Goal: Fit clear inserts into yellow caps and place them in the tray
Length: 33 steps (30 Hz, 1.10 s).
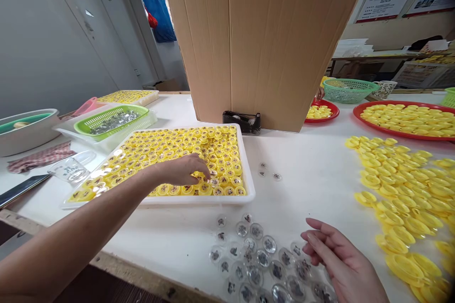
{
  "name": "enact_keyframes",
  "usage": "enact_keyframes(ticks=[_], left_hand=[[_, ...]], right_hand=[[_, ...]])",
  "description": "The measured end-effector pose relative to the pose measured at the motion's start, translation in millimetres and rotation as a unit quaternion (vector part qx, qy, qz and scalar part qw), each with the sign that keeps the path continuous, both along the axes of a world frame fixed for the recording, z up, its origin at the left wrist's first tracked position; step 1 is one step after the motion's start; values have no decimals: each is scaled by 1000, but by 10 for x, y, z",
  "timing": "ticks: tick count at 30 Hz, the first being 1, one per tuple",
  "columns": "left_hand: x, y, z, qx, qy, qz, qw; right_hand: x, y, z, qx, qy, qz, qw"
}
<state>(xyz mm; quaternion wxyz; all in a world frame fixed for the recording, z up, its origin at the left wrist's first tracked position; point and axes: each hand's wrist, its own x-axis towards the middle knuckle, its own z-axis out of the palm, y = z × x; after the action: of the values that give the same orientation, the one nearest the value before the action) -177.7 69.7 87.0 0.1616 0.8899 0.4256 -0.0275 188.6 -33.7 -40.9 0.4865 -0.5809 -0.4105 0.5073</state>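
Observation:
My left hand (186, 170) reaches into a white plastic tray (247, 175) packed with round yellow caps (199, 149), its fingertips down on the caps near the front rows. Whether it grips one, I cannot tell. My right hand (337, 260) hovers at the lower right, fingers loosely apart, with nothing visible in them. It is right beside a scattered group of clear round discs with dark prints (263, 258). To its right lies a loose spread of yellow plastic caps (401, 208). Several more discs (268, 170) sit apart, beyond the tray's right side.
An upright cardboard sheet (266, 42) rises behind a tape dispenser (241, 122). A large red platter (357, 116) holds yellow caps. A co-worker's hand (320, 93) shows beyond it. At left stand a green basket (110, 120) and a white basin (24, 130).

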Motion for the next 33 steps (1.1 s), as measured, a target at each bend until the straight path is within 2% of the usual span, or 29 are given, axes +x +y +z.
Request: enact_keyframes(ticks=[4,6,8,10,13,16,18,19,24,28,31,33], left_hand=[[-46,0,-67,33,18,27,999],[-81,-1,-107,36,10,36,999],[-118,-3,-138,38,-2,41,998],[-152,-7,-154,46,-12,54,997],[-191,-16,-164,50,-22,80,995],[-223,-28,-171,49,-26,95,994],[-249,-46,-172,56,-36,93,993],[-266,-60,-169,63,-45,93,993],[-364,-146,-149,88,-92,120,985],[-341,-252,-151,123,-107,163,973],[-150,-443,-130,178,-133,180,958],[85,-613,-136,208,-162,177,948]], right_hand=[[-18,5,5,-4,-46,12,999],[-87,33,102,15,-91,37,995],[-232,94,281,73,-149,85,982],[-463,194,508,169,-210,150,951],[-928,408,807,281,-290,243,882],[-1405,647,934,293,-426,311,797],[-1656,782,929,282,-470,339,765],[-1753,834,910,275,-476,348,759],[-2031,941,816,233,-479,369,762],[-2116,937,839,218,-466,369,774],[-1932,919,851,227,-445,363,786],[-1601,903,797,229,-423,332,811]])
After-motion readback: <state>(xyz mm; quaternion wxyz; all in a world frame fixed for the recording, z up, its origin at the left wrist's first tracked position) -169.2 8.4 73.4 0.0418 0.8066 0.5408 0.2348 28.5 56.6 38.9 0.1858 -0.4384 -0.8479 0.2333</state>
